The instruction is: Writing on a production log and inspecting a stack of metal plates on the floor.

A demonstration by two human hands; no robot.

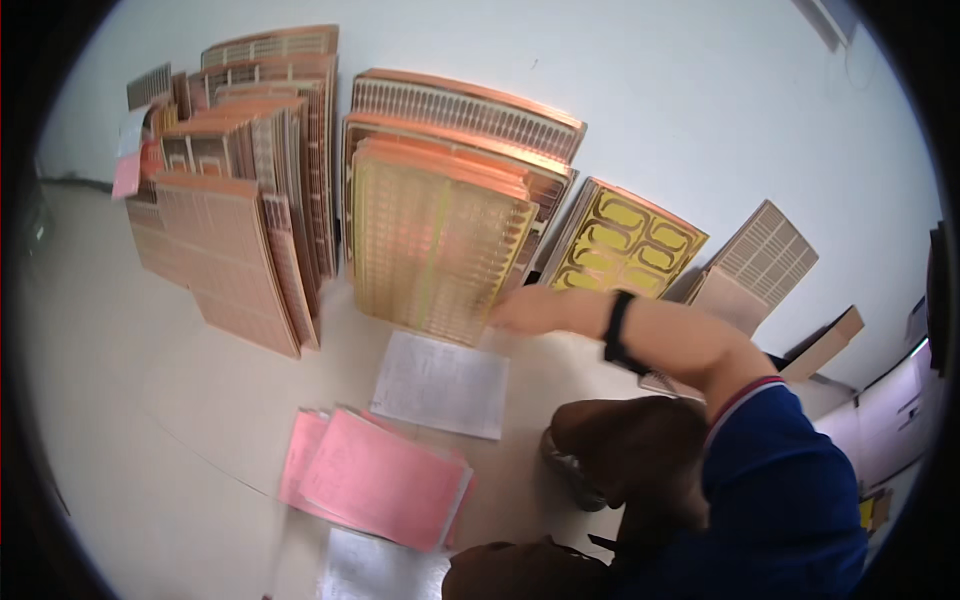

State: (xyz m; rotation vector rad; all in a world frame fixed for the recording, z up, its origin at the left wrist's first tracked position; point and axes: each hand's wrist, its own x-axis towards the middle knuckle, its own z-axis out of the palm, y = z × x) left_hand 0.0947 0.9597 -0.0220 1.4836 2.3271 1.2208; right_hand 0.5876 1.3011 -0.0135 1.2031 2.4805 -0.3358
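Observation:
My right hand [515, 310] reaches in from the right, a black band on its wrist. It is at the lower right edge of a yellowish patterned panel [435, 250]. Blur smears the fingers, so their grip on that edge cannot be made out. The panel leans at the front of a stack of copper-coloured panels [465, 112] against the wall. Just below its bottom edge lies a white printed sheet [442, 385] on the floor. My left hand is out of view.
Copper-toned panels [225, 260] lean in stacks at the left. A yellow panel with rounded shapes [625, 235] and a grid-patterned panel [772, 250] lean further right. Pink sheets [385, 475] lie on the floor, with another white sheet [375, 568] nearer. My bent knees [630, 445] are at lower right.

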